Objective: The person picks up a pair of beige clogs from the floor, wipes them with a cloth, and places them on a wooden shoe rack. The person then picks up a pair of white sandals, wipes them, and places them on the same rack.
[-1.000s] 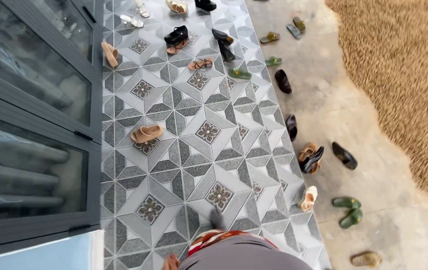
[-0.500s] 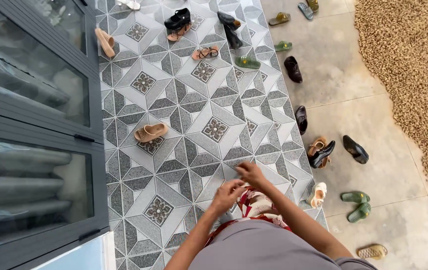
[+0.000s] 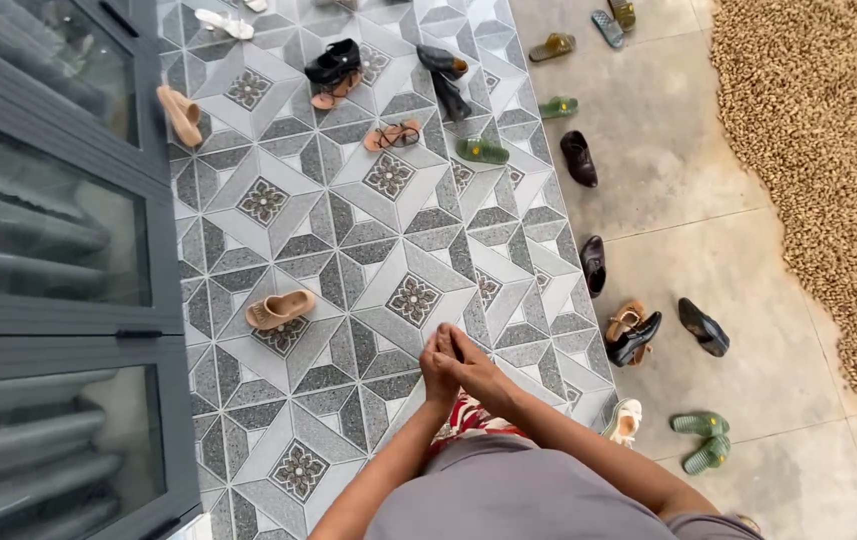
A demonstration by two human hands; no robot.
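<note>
Standing on patterned grey floor tiles (image 3: 348,240), left hand (image 3: 438,368) and right hand (image 3: 473,365) pressed together at lower centre, fingers closed against each other, each grip holding nothing but the other hand. Just left of them, a tan slipper (image 3: 279,308) alone on open tile. Down the left edge, glass-panelled grey doors (image 3: 48,260). Along the tile's right edge, a dark shoe (image 3: 593,263), black and brown shoes (image 3: 632,332), a cream sandal (image 3: 624,421), green slippers (image 3: 703,438) on concrete. Far right, a spread of brown nuts (image 3: 828,150). More footwear scattered at top centre.
</note>
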